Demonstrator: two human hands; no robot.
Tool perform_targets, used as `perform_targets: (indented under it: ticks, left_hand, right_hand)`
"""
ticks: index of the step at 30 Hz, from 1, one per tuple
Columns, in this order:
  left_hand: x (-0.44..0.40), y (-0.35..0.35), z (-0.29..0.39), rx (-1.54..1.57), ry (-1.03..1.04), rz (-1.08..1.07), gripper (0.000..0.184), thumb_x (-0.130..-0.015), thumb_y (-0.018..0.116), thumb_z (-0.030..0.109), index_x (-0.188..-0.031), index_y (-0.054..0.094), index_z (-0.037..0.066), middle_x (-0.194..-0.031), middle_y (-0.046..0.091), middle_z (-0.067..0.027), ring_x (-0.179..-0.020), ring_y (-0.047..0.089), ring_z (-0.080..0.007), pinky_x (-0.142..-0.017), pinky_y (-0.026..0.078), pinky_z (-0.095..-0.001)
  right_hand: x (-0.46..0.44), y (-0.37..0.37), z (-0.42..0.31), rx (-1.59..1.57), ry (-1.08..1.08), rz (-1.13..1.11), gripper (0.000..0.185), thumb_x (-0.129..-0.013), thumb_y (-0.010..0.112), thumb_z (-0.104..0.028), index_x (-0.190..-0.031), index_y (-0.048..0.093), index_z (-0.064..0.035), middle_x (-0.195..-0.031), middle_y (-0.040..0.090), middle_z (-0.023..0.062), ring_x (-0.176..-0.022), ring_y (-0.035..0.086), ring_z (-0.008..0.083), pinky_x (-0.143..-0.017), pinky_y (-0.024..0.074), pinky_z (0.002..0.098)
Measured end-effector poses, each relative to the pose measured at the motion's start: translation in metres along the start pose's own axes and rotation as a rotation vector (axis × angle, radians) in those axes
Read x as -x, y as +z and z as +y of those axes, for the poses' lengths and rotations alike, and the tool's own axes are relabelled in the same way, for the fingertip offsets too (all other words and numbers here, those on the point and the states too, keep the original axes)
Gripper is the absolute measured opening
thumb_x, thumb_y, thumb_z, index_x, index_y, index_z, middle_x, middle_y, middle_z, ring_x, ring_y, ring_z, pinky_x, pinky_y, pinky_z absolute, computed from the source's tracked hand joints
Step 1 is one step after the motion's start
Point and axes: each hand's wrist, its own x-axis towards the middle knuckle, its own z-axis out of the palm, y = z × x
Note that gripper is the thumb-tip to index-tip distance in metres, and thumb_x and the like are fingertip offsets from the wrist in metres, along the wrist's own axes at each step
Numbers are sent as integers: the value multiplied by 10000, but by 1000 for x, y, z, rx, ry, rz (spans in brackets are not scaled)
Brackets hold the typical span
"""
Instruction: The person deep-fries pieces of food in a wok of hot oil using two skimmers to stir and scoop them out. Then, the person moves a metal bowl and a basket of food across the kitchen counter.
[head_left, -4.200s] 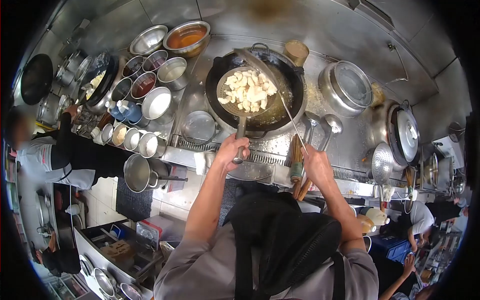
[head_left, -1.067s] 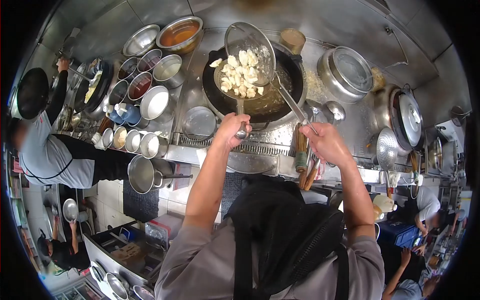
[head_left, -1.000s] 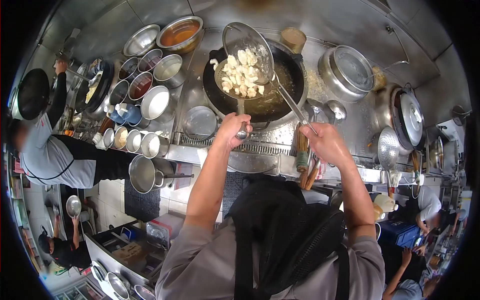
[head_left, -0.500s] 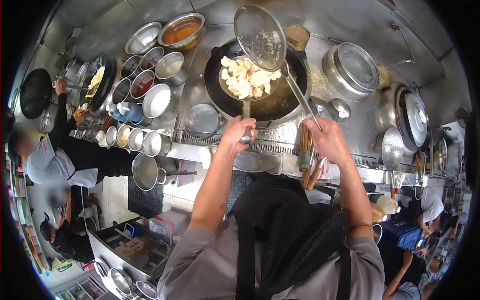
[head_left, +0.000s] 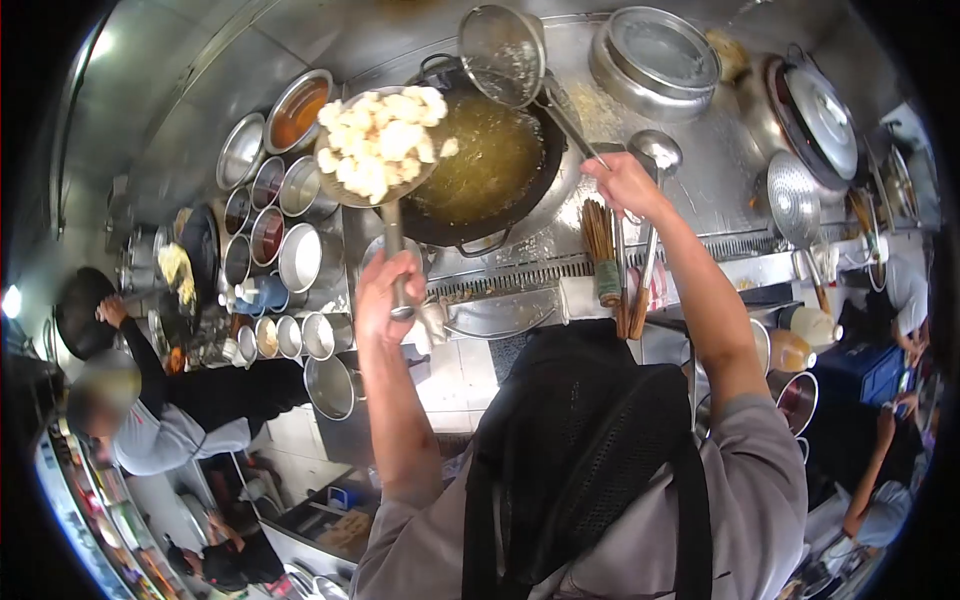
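My left hand is wrapped round the metal handle of a round skimmer. The skimmer is heaped with pale, lumpy pieces of food and hangs over the left edge of the wok; what the pieces are, I cannot tell. Yellowish bubbling oil fills the wok. In my right hand, closed on its long handle, is a fine mesh strainer, held above the wok's far side with small crumbs in its mesh.
Seasoning pots and a bowl of orange liquid stand on the left. A bamboo brush and a ladle lie right of the wok, near a lidded pot. A co-worker stands at another wok on the left.
The skimmer with the food has risen from over the wok's middle and moved left, uncovering the oil. The mesh strainer stays over the wok's far side. My view has shifted.
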Motion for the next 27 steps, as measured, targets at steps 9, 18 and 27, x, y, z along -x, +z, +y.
perform_targets:
  ticks: [9,18,27]
  left_hand:
    - [7,8,37,-35,64,37,300,-981,623,112,-1245,530,3,-863,569,-63,-560,525,-109,-443,422,-263]
    - [-9,-1,8,-27,68,107,144,-937,616,63,-1007,492,46,-808,556,-56,-545,535,-123,-438,398,-272]
    - [-37,-35,-40,-6,37,156,259,-919,660,75,-1054,441,48,-805,563,-63,-548,544,-139,-446,429,-281]
  right_hand:
    - [-29,36,29,-168,112,-232,317,-1058,549,-278,-1061,638,26,-566,506,25,-375,472,124,-339,389,311]
    - [14,69,41,-688,273,-411,382,-1075,527,-334,-1218,601,13,-596,432,-46,-367,361,51,-304,252,242]
    - [79,31,-48,-408,186,-107,381,-1076,535,-331,-1182,636,20,-587,439,-41,-392,372,48,-330,330,250]
